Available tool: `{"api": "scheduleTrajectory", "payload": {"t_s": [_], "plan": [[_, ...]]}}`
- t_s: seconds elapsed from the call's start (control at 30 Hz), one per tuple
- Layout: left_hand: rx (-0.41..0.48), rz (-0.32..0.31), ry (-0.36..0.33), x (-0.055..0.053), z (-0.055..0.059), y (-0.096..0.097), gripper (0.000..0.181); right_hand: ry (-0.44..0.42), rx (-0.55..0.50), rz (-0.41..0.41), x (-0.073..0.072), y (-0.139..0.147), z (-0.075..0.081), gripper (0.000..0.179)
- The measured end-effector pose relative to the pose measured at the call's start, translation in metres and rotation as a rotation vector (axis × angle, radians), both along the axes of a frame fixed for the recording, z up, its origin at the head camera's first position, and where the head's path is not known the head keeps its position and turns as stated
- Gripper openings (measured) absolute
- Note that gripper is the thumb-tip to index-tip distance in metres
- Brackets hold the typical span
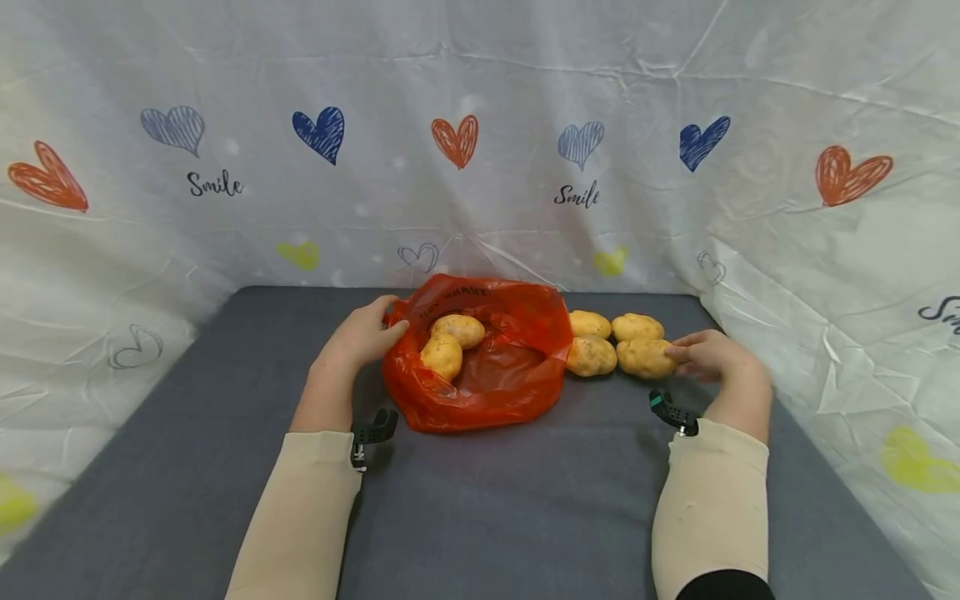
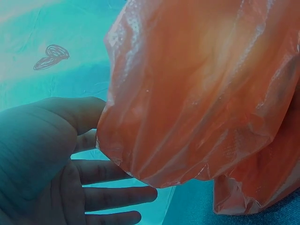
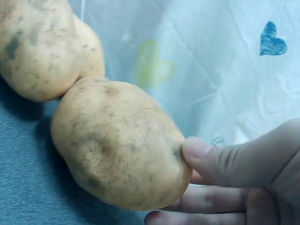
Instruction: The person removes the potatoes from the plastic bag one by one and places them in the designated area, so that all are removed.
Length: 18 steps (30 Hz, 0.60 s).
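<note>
A red plastic bag (image 1: pixel 517 408) lies with its mouth spread, two potatoes (image 1: pixel 458 331) visible inside on its left. My left hand (image 1: pixel 365 331) pinches the bag's left rim between thumb and forefinger. In the left wrist view the other fingers of that hand (image 2: pixel 56 154) extend below the bag's crumpled edge (image 2: pixel 187 117). To the right of the bag are several more potatoes in two short rows. My right hand (image 1: pixel 708 354) grips the front right potato (image 1: pixel 645 358) by its right end. The right wrist view has the thumb (image 3: pixel 201 152) on that potato (image 3: pixel 122 145), fingers partly hidden behind it.
Another potato (image 1: pixel 637 327) sits just behind the gripped one. Two others, a front one (image 1: pixel 591 357) and a rear one (image 1: pixel 588 323), stand close against the bag's right side. Dark grey cloth covers the table (image 1: pixel 510 517). A white curtain (image 1: pixel 510 75) with printed hearts surrounds it.
</note>
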State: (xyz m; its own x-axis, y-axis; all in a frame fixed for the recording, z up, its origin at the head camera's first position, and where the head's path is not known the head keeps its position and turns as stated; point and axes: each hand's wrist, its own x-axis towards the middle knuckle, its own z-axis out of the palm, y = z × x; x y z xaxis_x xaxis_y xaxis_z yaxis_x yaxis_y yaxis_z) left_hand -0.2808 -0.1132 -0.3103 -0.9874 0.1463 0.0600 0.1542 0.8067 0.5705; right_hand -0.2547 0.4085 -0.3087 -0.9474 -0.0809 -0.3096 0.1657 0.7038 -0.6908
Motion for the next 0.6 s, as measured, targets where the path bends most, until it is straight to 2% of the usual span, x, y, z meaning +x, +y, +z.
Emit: {"api": "scheduleTrajectory", "payload": {"t_s": [0.2,0.6], "plan": [[0.0,0.0,-0.006,0.0008,0.0019,-0.0005,0.06,0.014,-0.057,-0.069,-0.0022,-0.0005,-0.0089,0.053],[0.001,-0.001,0.011,0.0004,0.0017,-0.0015,0.059,0.025,-0.009,-0.077,-0.0033,-0.0009,-0.0059,0.051]]}}
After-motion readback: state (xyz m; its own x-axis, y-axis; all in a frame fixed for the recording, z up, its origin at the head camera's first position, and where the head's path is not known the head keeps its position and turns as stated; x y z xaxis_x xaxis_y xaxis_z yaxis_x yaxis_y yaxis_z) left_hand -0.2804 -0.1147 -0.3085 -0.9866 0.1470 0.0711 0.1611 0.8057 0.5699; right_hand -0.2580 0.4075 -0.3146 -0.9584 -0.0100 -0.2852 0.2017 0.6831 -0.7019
